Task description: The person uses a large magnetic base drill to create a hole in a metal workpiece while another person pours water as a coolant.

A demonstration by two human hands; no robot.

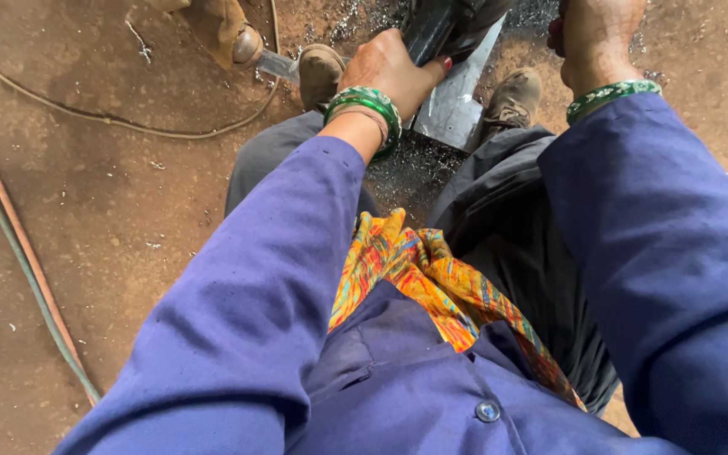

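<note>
My left hand (389, 72) is closed around a dark tool body (428, 32) near the top centre, above a shiny angled metal piece (458, 94) that lies on the ground between my two shoes. My right hand (593, 34) is clenched at the top right edge; what it grips is cut off by the frame. Both wrists wear green bangles and both arms are in blue sleeves. Dark metal filings (410, 168) lie scattered under the metal piece.
The reddish dirt floor (111, 219) fills the left side, crossed by a thin cable (128, 124) and by an orange and a green hose (18, 253). Another metal part and a brown object (238, 38) sit at the top left. An orange patterned cloth (419, 278) hangs at my chest.
</note>
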